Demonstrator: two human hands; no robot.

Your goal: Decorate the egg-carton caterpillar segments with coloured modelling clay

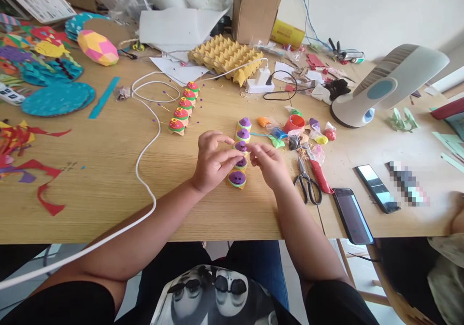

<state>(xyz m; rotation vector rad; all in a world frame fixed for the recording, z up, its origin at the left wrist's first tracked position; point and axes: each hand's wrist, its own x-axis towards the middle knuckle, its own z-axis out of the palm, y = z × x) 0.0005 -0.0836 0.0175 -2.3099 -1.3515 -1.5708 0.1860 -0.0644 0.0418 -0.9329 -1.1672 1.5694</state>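
the purple-topped carton strip (240, 145) stands on the counter (221, 221), between the left hand (212, 159) and the right hand (268, 164). the step seems to be fine fingertip work near its middle; the next move probably calls for light pressure. whether either grip is closed on something, i cannot tell.

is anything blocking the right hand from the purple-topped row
Nothing visible is: the right hand is right at the middle of the purple-topped row, though contact is hard to tell. The left hand is on the opposite side, and the scissors lie right of the right hand.
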